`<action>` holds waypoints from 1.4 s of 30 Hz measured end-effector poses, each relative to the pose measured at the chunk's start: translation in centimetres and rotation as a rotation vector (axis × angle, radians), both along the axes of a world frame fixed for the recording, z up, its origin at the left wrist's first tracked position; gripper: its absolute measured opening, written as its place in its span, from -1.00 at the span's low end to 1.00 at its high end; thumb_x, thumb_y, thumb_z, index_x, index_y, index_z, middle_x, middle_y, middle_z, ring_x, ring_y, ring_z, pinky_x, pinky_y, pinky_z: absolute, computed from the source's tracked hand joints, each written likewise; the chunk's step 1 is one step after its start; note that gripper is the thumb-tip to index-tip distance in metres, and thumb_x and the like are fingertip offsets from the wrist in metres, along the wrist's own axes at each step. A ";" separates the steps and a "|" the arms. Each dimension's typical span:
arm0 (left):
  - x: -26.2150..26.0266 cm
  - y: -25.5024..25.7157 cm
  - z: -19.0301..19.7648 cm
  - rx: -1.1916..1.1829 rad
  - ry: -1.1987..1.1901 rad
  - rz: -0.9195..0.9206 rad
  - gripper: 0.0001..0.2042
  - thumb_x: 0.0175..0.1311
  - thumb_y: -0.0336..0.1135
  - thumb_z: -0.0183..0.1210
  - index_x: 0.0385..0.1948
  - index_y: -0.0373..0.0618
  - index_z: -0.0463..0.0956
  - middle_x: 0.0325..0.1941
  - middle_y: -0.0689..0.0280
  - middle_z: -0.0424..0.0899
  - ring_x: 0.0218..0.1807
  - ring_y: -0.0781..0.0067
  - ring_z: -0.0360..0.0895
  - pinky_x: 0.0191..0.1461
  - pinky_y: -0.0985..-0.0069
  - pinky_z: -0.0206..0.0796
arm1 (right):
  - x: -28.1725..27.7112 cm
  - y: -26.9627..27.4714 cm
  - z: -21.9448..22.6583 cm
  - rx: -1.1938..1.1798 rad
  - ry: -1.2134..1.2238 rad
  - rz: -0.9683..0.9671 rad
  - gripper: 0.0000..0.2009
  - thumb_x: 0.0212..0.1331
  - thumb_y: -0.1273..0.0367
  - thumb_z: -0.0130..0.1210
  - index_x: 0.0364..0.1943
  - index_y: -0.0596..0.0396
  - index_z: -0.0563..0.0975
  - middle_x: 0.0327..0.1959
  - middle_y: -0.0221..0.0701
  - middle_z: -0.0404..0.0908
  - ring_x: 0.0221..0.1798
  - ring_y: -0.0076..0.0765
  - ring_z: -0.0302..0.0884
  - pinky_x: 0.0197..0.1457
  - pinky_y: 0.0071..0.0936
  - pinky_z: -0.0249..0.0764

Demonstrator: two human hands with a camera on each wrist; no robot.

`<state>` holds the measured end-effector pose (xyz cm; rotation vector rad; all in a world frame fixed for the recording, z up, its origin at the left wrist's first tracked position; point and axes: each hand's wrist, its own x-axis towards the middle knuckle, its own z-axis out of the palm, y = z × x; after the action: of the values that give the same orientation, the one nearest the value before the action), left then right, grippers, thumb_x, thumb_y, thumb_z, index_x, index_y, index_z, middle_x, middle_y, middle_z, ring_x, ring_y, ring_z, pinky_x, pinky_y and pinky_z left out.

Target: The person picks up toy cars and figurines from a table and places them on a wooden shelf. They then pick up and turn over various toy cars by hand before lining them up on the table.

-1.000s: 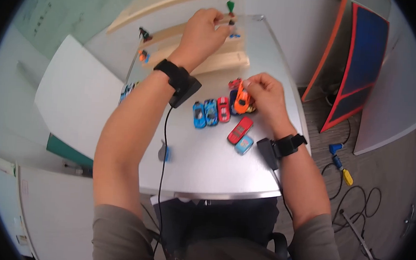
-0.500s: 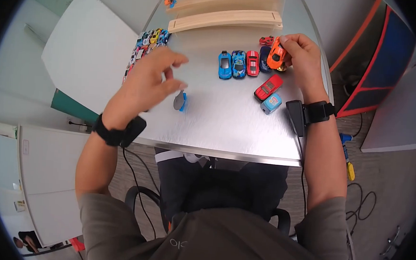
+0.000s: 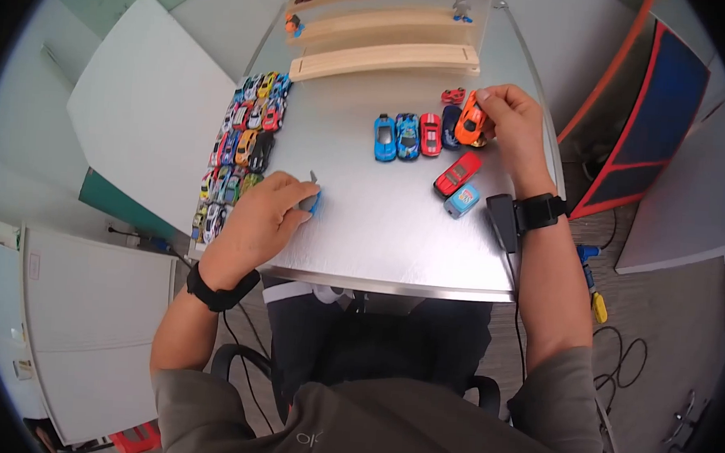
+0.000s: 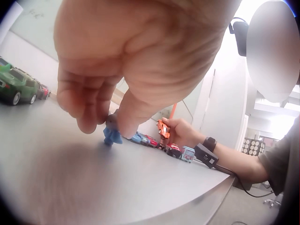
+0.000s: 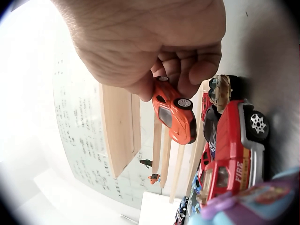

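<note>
My left hand is at the table's near left, thumb and fingertips pinching a small grey and blue toy figure. In the left wrist view its blue lower part shows below the fingertips, close over the metal tabletop. An orange toy car is pinched by its rear end in my right hand, held above the right-hand group of cars. Beneath and beside it stand a dark blue car, a red striped car and two blue ones. A red fire vehicle is nearer me, beside a light blue toy vehicle.
Rows of several small toy cars line the table's left edge. At the back stands a stepped wooden shelf bearing small figures, including a grey one and an orange one. A small red car sits behind the right-hand group.
My left hand has come down from the shelf to the near left of the table and taken hold of the grey and blue figure. The right hand still holds the orange car above the others.
</note>
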<state>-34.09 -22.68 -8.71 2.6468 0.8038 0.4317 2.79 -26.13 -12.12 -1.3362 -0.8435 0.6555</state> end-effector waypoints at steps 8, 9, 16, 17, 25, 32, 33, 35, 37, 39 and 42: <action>1.1 -0.3 0.5 -0.010 0.001 -0.015 -0.65 0.07 -0.60 0.31 -0.04 -0.22 0.60 -0.26 0.11 0.63 -0.31 0.06 0.58 -0.24 0.30 0.41 | -0.1 -0.1 0.3 0.009 0.030 0.026 -0.85 0.29 0.39 0.24 -0.29 0.22 0.61 -0.50 -0.48 0.62 -0.54 -0.68 0.46 -0.51 -0.63 0.37; 1.2 -0.3 0.4 -0.001 -0.009 -0.010 -0.65 0.08 -0.59 0.31 -0.04 -0.21 0.60 -0.27 0.11 0.63 -0.32 0.05 0.57 -0.24 0.30 0.41 | -0.1 -0.1 0.3 0.009 0.051 0.033 -0.86 0.29 0.40 0.23 -0.29 0.23 0.61 -0.49 -0.47 0.62 -0.54 -0.67 0.48 -0.50 -0.63 0.38; 4.7 3.5 1.3 0.101 -0.070 -0.032 -0.65 0.12 -0.56 0.30 0.00 -0.21 0.60 -0.25 0.14 0.64 -0.34 0.24 0.56 -0.24 0.40 0.42 | -0.2 -0.3 0.5 -0.012 0.025 0.044 -0.86 0.29 0.41 0.23 -0.29 0.24 0.60 -0.47 -0.45 0.63 -0.52 -0.66 0.50 -0.48 -0.63 0.42; 5.8 4.8 1.2 0.102 -0.150 -0.038 -0.65 0.15 -0.54 0.30 0.02 -0.22 0.59 -0.24 0.18 0.65 -0.34 0.34 0.55 -0.23 0.45 0.43 | -0.2 -0.3 0.6 -0.007 0.034 0.041 -0.86 0.29 0.41 0.23 -0.28 0.24 0.60 -0.47 -0.45 0.63 -0.52 -0.66 0.50 -0.48 -0.63 0.42; 13.0 12.8 2.0 -0.053 -0.273 0.103 -0.69 0.23 -0.49 0.27 0.03 -0.21 0.59 -0.29 0.35 0.63 -0.30 0.61 0.53 -0.18 0.59 0.41 | 0.1 -0.1 0.3 -0.011 0.043 0.026 -0.86 0.28 0.41 0.24 -0.29 0.24 0.62 -0.48 -0.46 0.62 -0.52 -0.67 0.47 -0.48 -0.62 0.39; 16.1 15.6 1.3 -0.048 -0.270 0.107 -0.68 0.24 -0.49 0.26 0.06 -0.20 0.59 -0.30 0.39 0.61 -0.30 0.62 0.48 -0.18 0.60 0.39 | 0.0 -0.3 0.5 -0.002 0.040 0.023 -0.85 0.27 0.40 0.24 -0.30 0.25 0.61 -0.48 -0.46 0.62 -0.50 -0.67 0.47 -0.46 -0.62 0.40; 16.3 15.9 1.0 -0.050 -0.272 0.102 -0.68 0.25 -0.49 0.26 0.06 -0.21 0.58 -0.30 0.40 0.60 -0.30 0.62 0.47 -0.18 0.61 0.38 | 0.0 -0.3 0.5 0.004 0.033 0.026 -0.85 0.27 0.40 0.24 -0.30 0.25 0.61 -0.48 -0.46 0.62 -0.50 -0.67 0.47 -0.46 -0.62 0.41; 16.7 16.2 0.7 -0.073 -0.260 0.100 -0.67 0.25 -0.50 0.26 0.07 -0.22 0.58 -0.30 0.40 0.60 -0.29 0.62 0.47 -0.17 0.61 0.38 | 0.0 -0.2 0.3 0.007 0.035 0.024 -0.85 0.27 0.39 0.24 -0.30 0.25 0.61 -0.48 -0.46 0.62 -0.49 -0.67 0.48 -0.45 -0.62 0.42; 16.9 16.5 0.3 -0.096 -0.250 0.102 -0.66 0.25 -0.50 0.26 0.08 -0.23 0.57 -0.30 0.40 0.60 -0.28 0.62 0.47 -0.17 0.61 0.38 | 0.0 -0.2 0.2 0.009 0.037 0.025 -0.84 0.27 0.39 0.24 -0.31 0.24 0.61 -0.47 -0.46 0.62 -0.49 -0.66 0.48 -0.45 -0.61 0.42; 16.9 16.8 0.0 -0.120 -0.255 0.091 -0.65 0.25 -0.51 0.25 0.10 -0.25 0.56 -0.29 0.40 0.59 -0.27 0.62 0.46 -0.17 0.60 0.37 | 0.0 -0.3 0.4 0.006 0.045 0.032 -0.84 0.26 0.38 0.25 -0.31 0.24 0.61 -0.48 -0.45 0.61 -0.49 -0.65 0.49 -0.44 -0.60 0.44; 17.0 17.0 -0.2 -0.083 -0.240 0.101 -0.64 0.24 -0.52 0.26 0.10 -0.25 0.56 -0.29 0.38 0.60 -0.26 0.61 0.48 -0.15 0.60 0.39 | 0.0 -0.3 0.5 -0.010 0.034 0.031 -0.84 0.26 0.38 0.24 -0.32 0.25 0.60 -0.47 -0.45 0.61 -0.49 -0.64 0.49 -0.44 -0.60 0.44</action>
<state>-17.05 -5.72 -8.93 2.4267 0.8595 0.7103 2.78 -26.46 -11.59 -1.3199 -0.8360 0.7060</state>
